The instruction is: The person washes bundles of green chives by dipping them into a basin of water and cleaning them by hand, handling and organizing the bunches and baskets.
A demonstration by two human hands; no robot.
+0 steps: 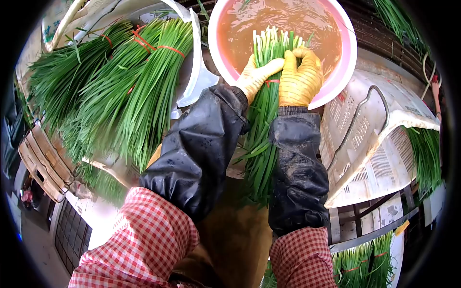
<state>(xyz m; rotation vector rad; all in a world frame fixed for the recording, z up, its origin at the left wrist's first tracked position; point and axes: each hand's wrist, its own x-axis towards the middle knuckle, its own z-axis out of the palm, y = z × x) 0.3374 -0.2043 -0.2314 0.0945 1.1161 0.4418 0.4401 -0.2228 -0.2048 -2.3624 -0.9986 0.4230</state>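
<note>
While both gloved hands, left [259,76] and right [301,77], close around green stalks [265,125] at the pink basin's rim [349,72]: muddy water [283,19] inside; banded bundles [153,81] left; white crate [370,139] right.

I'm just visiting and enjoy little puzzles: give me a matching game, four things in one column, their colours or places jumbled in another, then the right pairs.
1. Gloves
2. Arm covers
3. Water in the basin
4. Green bundle

A. Cloudy brown
B. In the left hand's grip, with the right hand against it
C. Yellow
D. Black

Right pairs: 1-C, 2-D, 3-A, 4-B.
</note>
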